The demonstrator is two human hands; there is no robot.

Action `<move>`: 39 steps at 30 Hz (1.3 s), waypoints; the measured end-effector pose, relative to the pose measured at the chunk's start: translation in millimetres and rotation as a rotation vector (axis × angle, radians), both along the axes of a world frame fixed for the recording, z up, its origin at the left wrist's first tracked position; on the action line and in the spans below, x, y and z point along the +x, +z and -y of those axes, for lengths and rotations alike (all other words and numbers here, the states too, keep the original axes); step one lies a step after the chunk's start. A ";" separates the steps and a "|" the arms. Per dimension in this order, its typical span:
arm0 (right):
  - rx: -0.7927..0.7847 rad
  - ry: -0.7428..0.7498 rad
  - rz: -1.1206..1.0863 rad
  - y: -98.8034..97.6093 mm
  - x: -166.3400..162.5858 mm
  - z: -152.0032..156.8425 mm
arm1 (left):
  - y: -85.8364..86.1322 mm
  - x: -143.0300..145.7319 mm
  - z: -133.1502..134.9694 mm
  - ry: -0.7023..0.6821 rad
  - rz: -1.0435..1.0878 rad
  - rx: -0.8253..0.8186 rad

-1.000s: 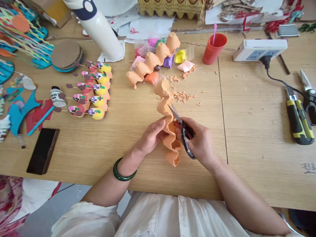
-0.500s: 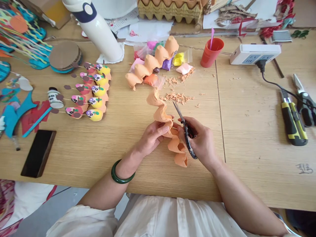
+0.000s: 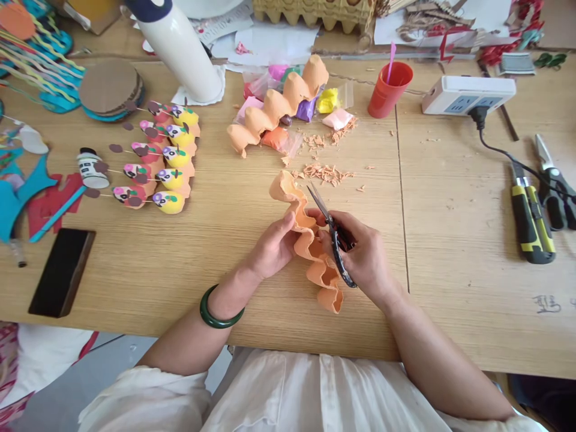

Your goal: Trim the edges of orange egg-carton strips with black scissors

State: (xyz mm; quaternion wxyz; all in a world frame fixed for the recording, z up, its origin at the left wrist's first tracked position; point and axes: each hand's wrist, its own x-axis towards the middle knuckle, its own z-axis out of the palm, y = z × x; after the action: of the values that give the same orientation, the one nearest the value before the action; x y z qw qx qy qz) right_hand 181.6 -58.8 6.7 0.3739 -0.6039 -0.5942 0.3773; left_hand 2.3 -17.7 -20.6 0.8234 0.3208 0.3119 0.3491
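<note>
My left hand [image 3: 273, 245] grips the middle of an orange egg-carton strip [image 3: 310, 240] of several cups, held just above the wooden table [image 3: 180, 258]. Closed round the dark handles of a pair of scissors [image 3: 332, 231] is my right hand [image 3: 366, 258]; the blades point up-left and lie against the strip's right edge near its upper cups. A green bangle [image 3: 218, 312] circles my left wrist. Orange trimmings [image 3: 326, 173] lie scattered just beyond the strip.
A second orange carton strip [image 3: 276, 105] lies over bags of coloured clay. Painted egg-cup figures [image 3: 162, 159] sit left, a black phone [image 3: 60, 271] near the front edge. A red cup [image 3: 389, 89], power strip [image 3: 468, 93], yellow-black knife [image 3: 531, 216] and shears [image 3: 555, 180] are right.
The strip has been turned in my left hand, its far end swinging left and nearer. The scissors came away from it and now lie against its edge again.
</note>
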 end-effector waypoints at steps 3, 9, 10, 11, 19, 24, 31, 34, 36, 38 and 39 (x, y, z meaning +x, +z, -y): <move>0.015 -0.023 0.026 4.0 -0.9 0.4 | -0.8 0.4 0.6 0.045 -0.052 0.057; 0.083 -0.025 0.191 15.1 -0.9 0.1 | 5.6 -0.8 -1.2 0.033 -0.069 0.110; 0.118 -0.022 0.224 16.2 -0.6 0.7 | 6.2 -0.8 -1.5 0.030 -0.060 0.119; 0.154 -0.013 0.254 17.0 -0.4 1.7 | 6.3 -0.6 -1.8 0.035 -0.055 0.129; 0.212 0.018 0.438 17.6 -3.2 9.4 | -0.5 -1.0 -1.4 0.091 -0.035 0.216; 0.253 0.035 0.458 17.2 -4.5 9.9 | 2.9 1.3 0.3 0.101 -0.042 0.232; 0.278 0.085 0.536 15.1 -3.3 12.5 | 7.2 1.9 0.6 0.093 -0.034 0.212; 0.285 0.084 0.575 13.6 -3.6 13.0 | 7.3 1.3 0.1 0.079 -0.034 0.216; 0.285 0.086 0.599 12.5 -3.9 13.0 | 7.5 1.2 -0.1 0.069 -0.032 0.217; 0.287 0.083 0.619 11.8 -4.1 13.1 | 7.5 1.0 -0.4 0.061 -0.033 0.218; 0.287 0.080 0.626 11.6 -4.2 13.2 | 7.4 0.8 -0.5 0.055 -0.035 0.219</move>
State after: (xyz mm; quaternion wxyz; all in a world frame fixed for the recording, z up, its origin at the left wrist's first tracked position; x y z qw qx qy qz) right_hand 177.4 -72.0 18.3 0.2394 -0.6078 -0.7504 0.1008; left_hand 3.1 -17.2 -13.2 0.7681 0.4061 0.2947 0.3978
